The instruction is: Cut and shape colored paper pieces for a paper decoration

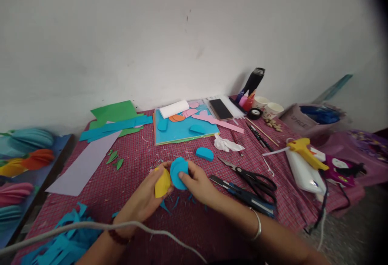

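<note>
"Two bits of cut paper are held near the middle of the view, above the front of the surface [100,188]: a yellow piece [163,183] and a blue stack [178,172]. Which way do they point?"

"Both stand on end, long axes running roughly up and down. The blue stack's rounded edge faces left, towards the yellow piece; its straighter edge faces right. Whether the two touch, I cannot tell."

"And the surroundings?"

"Red checked cloth covers the surface, which stands against a pale, marked wall [151,34]. Just beyond the hands lies a loose blue half-round [204,153]; farther back, a blue sheet [178,133] carries pink, orange and blue cut-outs. Scissors [239,169] and a blue-and-black cutter [242,196] lie to the right, with a yellow glue gun [306,152] farther right. Blue strips [69,242] are heaped at the near left."

"How are the hands?"

"Both are curled closed on paper. The left hand [148,192] holds the yellow piece, its fingers partly hidden. The right hand [198,182] grips the blue stack, thumb pressed on its front."
</note>
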`<act>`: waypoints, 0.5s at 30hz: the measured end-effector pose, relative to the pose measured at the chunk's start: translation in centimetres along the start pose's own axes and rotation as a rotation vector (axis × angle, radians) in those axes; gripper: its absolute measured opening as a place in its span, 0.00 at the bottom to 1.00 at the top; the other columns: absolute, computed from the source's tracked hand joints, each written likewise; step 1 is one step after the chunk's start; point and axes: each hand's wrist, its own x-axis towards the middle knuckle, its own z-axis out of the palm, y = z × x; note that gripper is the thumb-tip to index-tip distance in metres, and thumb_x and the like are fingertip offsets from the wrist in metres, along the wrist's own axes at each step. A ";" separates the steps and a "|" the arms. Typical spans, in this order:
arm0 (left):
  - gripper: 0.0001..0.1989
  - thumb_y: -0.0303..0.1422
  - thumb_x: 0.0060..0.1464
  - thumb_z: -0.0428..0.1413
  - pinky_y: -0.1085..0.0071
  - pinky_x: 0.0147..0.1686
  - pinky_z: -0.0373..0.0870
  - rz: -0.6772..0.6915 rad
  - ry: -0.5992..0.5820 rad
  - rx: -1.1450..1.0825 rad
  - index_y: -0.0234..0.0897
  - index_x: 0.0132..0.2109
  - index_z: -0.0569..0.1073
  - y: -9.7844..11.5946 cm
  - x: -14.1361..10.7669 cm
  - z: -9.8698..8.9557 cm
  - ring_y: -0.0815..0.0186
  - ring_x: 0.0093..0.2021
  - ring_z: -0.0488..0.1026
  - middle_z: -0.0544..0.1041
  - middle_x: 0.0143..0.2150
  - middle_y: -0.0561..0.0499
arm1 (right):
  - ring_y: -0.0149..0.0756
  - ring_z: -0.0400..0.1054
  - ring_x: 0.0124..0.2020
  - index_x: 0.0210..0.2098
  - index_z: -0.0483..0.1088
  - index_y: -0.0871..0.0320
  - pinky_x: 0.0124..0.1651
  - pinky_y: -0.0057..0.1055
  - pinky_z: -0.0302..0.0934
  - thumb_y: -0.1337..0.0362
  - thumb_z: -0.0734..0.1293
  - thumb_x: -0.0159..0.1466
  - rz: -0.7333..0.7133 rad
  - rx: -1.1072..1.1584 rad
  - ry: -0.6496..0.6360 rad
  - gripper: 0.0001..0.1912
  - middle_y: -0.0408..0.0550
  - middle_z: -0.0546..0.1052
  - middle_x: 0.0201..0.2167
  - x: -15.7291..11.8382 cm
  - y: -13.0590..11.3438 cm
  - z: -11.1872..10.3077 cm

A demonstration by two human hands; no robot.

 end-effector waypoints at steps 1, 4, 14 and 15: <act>0.15 0.40 0.54 0.55 0.73 0.28 0.68 -0.040 0.009 -0.089 0.34 0.44 0.71 0.1 0.2 0.2 0.68 0.28 0.71 0.75 0.32 0.49 | 0.29 0.61 0.26 0.35 0.63 0.57 0.28 0.27 0.60 0.58 0.61 0.61 0.034 0.074 0.011 0.09 0.41 0.67 0.28 0.1 0.1 -0.2; 0.19 0.43 0.60 0.47 0.65 0.36 0.71 -0.092 -0.010 -0.244 0.32 0.45 0.71 0.1 0.8 0.4 0.63 0.34 0.74 0.76 0.37 0.43 | 0.28 0.61 0.22 0.37 0.62 0.56 0.24 0.26 0.60 0.56 0.62 0.60 0.138 0.178 0.016 0.11 0.41 0.68 0.28 0.5 0.4 -0.6; 0.12 0.39 0.57 0.52 0.65 0.43 0.70 0.028 0.062 -0.375 0.35 0.41 0.72 -2.6 1.5 1.5 0.63 0.39 0.74 0.77 0.38 0.48 | 0.37 0.69 0.35 0.42 0.66 0.56 0.38 0.31 0.60 0.67 0.60 0.62 -0.087 -0.665 0.033 0.09 0.47 0.75 0.35 0.5 0.1 -0.7; 0.11 0.38 0.56 0.54 0.65 0.44 0.70 0.039 0.056 -0.366 0.36 0.41 0.72 -2.9 1.4 1.6 0.63 0.40 0.74 0.77 0.38 0.49 | 0.38 0.70 0.38 0.44 0.66 0.56 0.39 0.32 0.61 0.67 0.59 0.62 -0.113 -0.713 -0.002 0.11 0.48 0.75 0.38 0.4 -0.2 -0.5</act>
